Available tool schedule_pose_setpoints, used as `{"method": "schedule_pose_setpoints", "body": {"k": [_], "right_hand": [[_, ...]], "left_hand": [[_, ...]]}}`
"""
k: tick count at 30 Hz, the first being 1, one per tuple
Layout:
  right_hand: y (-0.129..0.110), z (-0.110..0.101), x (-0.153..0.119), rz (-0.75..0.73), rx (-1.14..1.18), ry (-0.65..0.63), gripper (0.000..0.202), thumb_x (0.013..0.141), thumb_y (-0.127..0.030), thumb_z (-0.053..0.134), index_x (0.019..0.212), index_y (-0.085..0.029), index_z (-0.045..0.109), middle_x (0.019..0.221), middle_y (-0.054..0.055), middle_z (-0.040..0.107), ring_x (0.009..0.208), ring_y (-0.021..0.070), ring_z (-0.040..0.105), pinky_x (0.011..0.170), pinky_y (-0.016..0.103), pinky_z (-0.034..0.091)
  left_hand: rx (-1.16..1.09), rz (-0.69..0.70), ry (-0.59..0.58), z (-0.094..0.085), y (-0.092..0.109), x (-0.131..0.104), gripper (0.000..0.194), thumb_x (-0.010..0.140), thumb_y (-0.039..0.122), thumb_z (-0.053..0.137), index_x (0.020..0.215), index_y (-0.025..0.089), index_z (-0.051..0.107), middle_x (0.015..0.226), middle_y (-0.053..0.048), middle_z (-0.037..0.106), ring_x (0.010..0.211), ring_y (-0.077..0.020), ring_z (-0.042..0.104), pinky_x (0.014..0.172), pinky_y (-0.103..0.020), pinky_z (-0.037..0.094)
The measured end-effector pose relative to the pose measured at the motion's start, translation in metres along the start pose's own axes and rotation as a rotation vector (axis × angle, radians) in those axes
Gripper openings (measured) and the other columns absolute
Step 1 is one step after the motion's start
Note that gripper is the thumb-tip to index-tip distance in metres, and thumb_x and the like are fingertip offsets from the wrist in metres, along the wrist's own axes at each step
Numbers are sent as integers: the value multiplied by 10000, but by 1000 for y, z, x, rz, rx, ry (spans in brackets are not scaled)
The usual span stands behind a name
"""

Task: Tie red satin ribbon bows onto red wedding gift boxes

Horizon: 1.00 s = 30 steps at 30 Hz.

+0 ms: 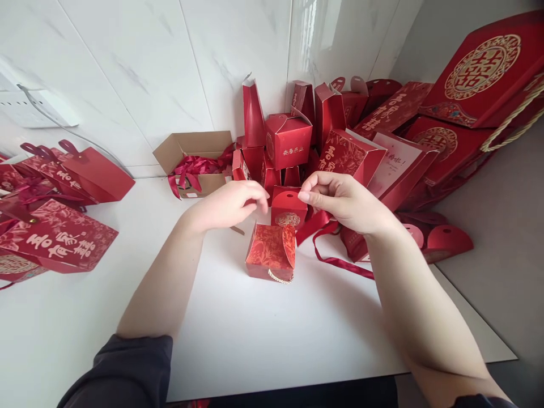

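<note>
Pinched fingertips on your right hand (344, 201) hold the red ribbon (327, 243); your left hand (229, 204) hovers loosely curled, holding nothing. Small red box (271, 252) sits on the bench (255, 334) below: light, thin card, crushable, so I'd take it by its sides
</note>
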State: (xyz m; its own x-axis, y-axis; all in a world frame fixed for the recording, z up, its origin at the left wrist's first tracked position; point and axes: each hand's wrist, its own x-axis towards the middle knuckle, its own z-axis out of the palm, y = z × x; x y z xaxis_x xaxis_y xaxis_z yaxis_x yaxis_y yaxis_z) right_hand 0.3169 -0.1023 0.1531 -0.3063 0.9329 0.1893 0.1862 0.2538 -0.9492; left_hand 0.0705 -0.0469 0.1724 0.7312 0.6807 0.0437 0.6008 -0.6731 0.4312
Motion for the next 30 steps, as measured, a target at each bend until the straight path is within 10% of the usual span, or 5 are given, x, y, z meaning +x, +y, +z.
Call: {"method": "schedule_pose_setpoints", "body": {"k": [4,10,17,30], "right_hand": [[-5,17,0,-119,-45,180,286,865,-461,656,850,-184,586,644,-22,512,515,81,389,487,234,319],[-20,22,-11,-160,-185,293,349,855,-543,624,804,-203,564,683,4,497,584,120,396,531,263,317],[-26,11,-21,62,-338,-209,356,857,-558,599,866,-202,610,664,-28,464,555,97,368,495,237,299],[-17,-6,-13,286,-391,-444,368,888,-424,513,611,-181,510,617,-12,503,517,96,371,485,257,265]], "left_hand": [[-372,-9,-7,10,28,2,330,898,443,566,1099,204,672,1107,-50,700,988,-195,652,840,-326,522],[-503,9,-87,17,38,3,304,872,429,608,791,148,690,834,-44,713,783,-161,649,718,-293,503],[-374,6,-21,14,37,1,292,859,415,605,758,154,690,724,-13,665,674,-124,579,621,-254,427],[46,-10,-217,16,22,3,190,815,274,563,879,226,735,997,-20,632,861,-151,599,750,-254,440]]}}
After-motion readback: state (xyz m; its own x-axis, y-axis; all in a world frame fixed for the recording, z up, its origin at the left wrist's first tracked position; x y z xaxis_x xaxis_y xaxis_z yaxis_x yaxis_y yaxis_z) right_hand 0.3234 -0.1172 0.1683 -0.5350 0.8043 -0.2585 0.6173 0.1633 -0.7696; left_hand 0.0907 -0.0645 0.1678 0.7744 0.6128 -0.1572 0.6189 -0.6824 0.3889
